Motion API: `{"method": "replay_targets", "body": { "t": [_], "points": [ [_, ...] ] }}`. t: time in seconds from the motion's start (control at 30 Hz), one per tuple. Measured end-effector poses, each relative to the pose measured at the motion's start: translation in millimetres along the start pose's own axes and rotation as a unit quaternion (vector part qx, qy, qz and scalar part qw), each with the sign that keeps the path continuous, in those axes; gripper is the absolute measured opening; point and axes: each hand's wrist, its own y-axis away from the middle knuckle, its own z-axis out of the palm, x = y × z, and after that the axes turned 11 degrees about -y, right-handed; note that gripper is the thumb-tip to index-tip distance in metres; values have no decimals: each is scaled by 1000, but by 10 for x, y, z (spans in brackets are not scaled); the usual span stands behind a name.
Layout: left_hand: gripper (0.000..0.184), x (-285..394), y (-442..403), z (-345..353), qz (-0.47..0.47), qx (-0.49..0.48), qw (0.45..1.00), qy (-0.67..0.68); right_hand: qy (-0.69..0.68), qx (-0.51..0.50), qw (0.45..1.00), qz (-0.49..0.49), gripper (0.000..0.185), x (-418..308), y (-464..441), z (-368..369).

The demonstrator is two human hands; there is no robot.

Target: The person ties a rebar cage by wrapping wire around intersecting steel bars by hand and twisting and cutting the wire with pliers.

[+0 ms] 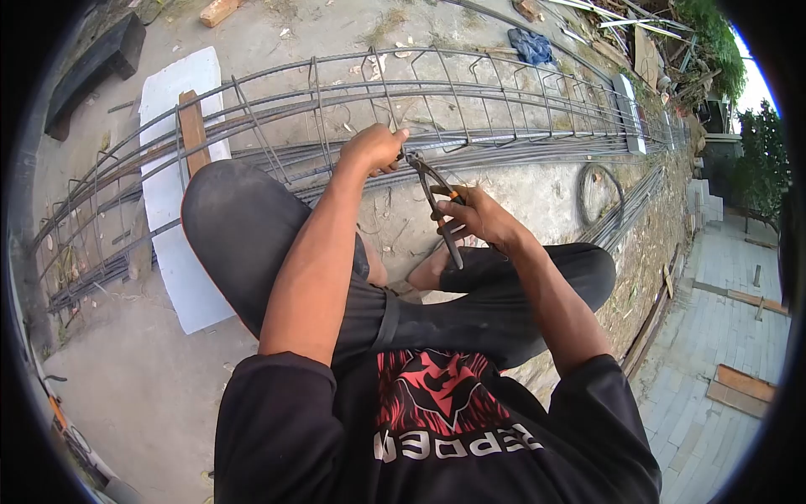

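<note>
A person's right hand [478, 215] grasps steel pincers [419, 164] by their spread orange-and-black handles, the long axis slanting up and left to the head beside the left hand's fingertips. The left hand [369, 152] is curled at the near side of a rebar cage [384, 82], nearer it than the right; whether it grips anything cannot be told.

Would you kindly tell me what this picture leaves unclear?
All in the head view:
- what the left hand holds, hidden by its fingers
- what the jaws of the pliers grip, if anything: too small
- whether the crumpled blue item is cloth or plastic: too small
- the feet, partly hidden by trousers
</note>
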Motion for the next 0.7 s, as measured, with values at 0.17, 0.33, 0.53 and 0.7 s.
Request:
{"method": "replay_targets", "body": {
  "t": [0.17, 0.33, 0.53, 0.7],
  "points": [
    [69, -55, -32, -41, -10, 3, 1000, 15, 47, -22, 997, -49, 54, 3, -95, -87],
    [67, -61, -46, 67, -38, 27, 999, -28, 23, -36, 999, -6, 44, -107, -11, -114],
    [66, -42, -9, 25, -19, 16, 1000, -11, 37, -52, 998, 4, 58, 8, -130, -162],
    [67, -22, 9, 1, -12, 5, 1000, 8, 41, 12, 999, -30, 42, 205, -111, 182]
  ]
}}
